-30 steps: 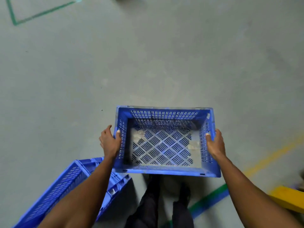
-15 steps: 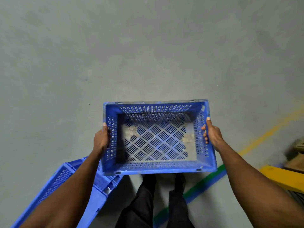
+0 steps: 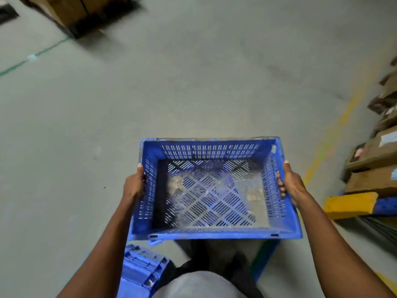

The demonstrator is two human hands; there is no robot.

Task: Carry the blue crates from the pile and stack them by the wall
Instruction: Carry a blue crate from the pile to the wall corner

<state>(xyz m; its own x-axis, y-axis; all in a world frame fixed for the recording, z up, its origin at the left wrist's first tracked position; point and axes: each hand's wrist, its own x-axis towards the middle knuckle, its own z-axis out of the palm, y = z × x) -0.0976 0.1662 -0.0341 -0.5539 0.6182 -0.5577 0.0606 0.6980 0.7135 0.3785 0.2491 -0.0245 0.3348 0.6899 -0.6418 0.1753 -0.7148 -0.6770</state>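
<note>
From the head camera, one perforated blue crate (image 3: pixel 211 188) is held level in front of the body, open side up, probably so it carries evenly. The left hand (image 3: pixel 134 186) grasps its left wall, thumb on the rim; the right hand (image 3: pixel 291 186) grasps the right wall, fingers curled inside. Below the carried crate's near-left corner lies a second blue crate (image 3: pixel 140 274). To its right sit several cardboard boxes (image 3: pixel 378 166), too blurred to count, and one yellow block (image 3: pixel 349 204).
</note>
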